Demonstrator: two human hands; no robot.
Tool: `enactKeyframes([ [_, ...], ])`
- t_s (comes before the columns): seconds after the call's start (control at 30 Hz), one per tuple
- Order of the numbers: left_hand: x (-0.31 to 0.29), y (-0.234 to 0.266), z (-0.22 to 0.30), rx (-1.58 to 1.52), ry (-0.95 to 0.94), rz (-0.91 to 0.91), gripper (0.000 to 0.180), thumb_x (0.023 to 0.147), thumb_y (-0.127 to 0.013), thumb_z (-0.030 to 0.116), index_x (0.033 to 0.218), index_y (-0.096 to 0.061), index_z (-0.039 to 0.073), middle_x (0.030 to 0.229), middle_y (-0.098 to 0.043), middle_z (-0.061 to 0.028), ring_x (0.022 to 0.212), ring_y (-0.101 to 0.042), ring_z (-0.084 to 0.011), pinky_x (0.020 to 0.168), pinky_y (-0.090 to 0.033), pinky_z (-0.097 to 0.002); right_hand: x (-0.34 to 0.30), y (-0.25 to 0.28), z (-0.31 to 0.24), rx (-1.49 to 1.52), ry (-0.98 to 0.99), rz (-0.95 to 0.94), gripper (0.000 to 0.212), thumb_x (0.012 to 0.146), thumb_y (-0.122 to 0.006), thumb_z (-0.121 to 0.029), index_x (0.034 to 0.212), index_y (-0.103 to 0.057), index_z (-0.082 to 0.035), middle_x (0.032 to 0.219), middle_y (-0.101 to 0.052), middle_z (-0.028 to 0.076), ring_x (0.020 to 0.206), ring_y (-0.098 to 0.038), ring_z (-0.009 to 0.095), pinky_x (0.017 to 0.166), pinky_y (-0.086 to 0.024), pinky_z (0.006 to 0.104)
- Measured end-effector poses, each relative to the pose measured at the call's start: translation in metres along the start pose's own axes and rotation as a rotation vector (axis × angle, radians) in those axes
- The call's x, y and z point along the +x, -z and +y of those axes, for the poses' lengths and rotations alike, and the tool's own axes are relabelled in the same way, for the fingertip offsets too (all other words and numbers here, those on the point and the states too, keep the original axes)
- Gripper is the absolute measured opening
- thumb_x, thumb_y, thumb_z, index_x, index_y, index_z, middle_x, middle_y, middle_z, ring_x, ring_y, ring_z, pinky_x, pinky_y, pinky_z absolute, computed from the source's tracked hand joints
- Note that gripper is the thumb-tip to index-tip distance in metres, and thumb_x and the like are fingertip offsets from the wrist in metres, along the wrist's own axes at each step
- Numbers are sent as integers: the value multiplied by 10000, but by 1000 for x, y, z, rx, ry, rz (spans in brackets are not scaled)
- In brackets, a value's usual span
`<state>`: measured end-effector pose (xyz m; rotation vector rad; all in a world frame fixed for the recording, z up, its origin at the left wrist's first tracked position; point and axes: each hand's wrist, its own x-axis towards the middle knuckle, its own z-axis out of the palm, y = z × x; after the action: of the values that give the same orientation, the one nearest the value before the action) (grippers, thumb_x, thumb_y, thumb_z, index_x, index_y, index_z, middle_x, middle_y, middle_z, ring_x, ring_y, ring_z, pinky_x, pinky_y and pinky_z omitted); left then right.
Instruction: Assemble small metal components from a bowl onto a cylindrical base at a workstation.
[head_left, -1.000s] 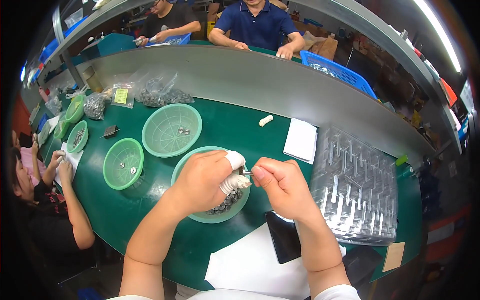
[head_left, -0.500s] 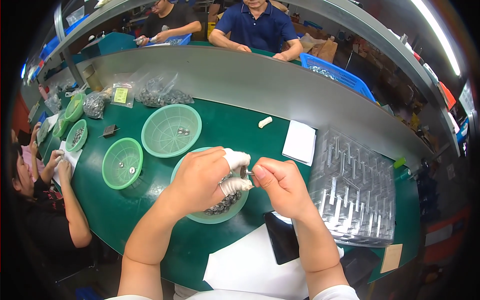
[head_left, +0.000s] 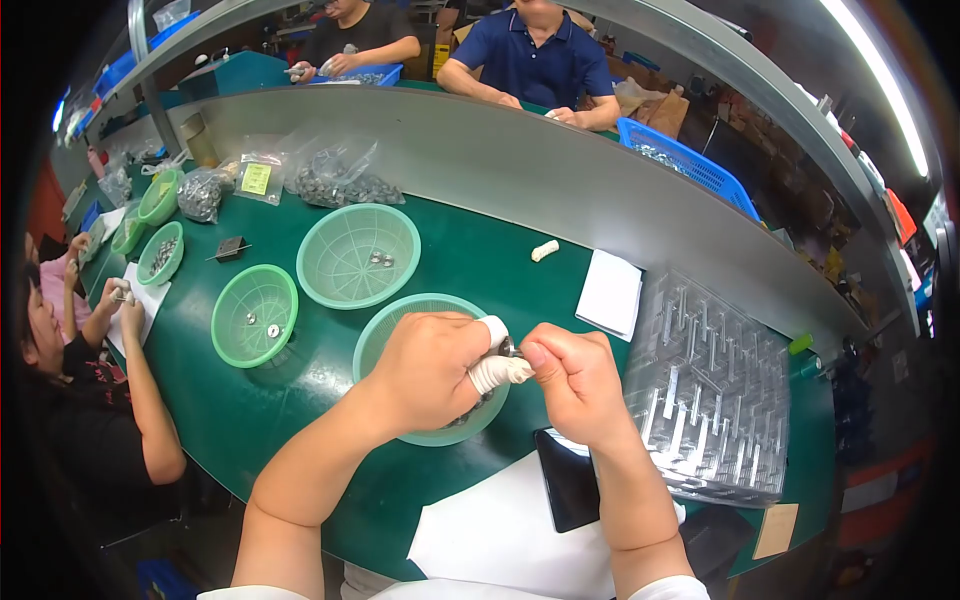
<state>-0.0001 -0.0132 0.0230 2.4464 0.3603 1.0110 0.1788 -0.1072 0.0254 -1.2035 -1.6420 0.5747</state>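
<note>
Above a pale green basket (head_left: 384,328), my two hands meet around a small round metal part (head_left: 507,348). My left hand (head_left: 428,368), with white wraps on its thumb and a finger, pinches the part from the left. Thumb and bent fingers of my right hand (head_left: 578,385) are closed at its other side, where earlier a thin metal pin showed between them. Now the fingers hide most of the part and whatever the right hand grips. Similar metal pieces (head_left: 480,404) lie in the basket below, partly covered by my left hand.
Two green baskets (head_left: 358,217) (head_left: 254,275) with few metal pieces stand to the left. Stacked clear trays (head_left: 715,400) of metal pins are at right. A black phone (head_left: 568,480) lies on white paper (head_left: 480,525). A low partition (head_left: 500,150) crosses behind; co-workers sit beyond and at left.
The scene has shifted slightly rightward in view. My left hand has turned and its fingers have closed further over the metal part, covering it more. My right hand stays pinched beside it.
</note>
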Motion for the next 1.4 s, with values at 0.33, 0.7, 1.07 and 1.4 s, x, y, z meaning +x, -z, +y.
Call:
enactKeyframes([
  [0.33,3,-1,3,12,-86,50,319,839,-812,268,994,-661,33,768,-661,-93,680,-643,-307,594,-501,-373,-3,12,-5,44,-33,-11,338,1064,-532,-181,767,-549,-21,614,-507,10,551,-423,95,517,-348,262],
  [0.7,2,2,1,125,-222,13,314,736,-834,187,978,-690,49,829,-665,-78,721,-640,-285,589,-506,-383,-3,18,-3,279,-259,-234,374,1102,-484,-230,791,-539,-30,703,-485,-43,611,-347,46,530,-303,231],
  [1.07,2,-2,0,54,-119,58,359,798,-838,255,1008,-658,26,788,-644,-85,687,-621,-283,586,-496,-379,-4,9,-2,175,-214,-96,382,1096,-497,-231,766,-521,-39,673,-447,-55,610,-345,55,527,-294,251],
  [1.4,0,-6,-7,192,-193,41,265,818,-781,151,1006,-643,26,777,-611,-87,648,-604,-289,542,-482,-389,-5,2,3,282,-324,-58,382,1093,-501,-264,781,-554,-51,679,-457,-60,597,-341,31,514,-267,227],
])
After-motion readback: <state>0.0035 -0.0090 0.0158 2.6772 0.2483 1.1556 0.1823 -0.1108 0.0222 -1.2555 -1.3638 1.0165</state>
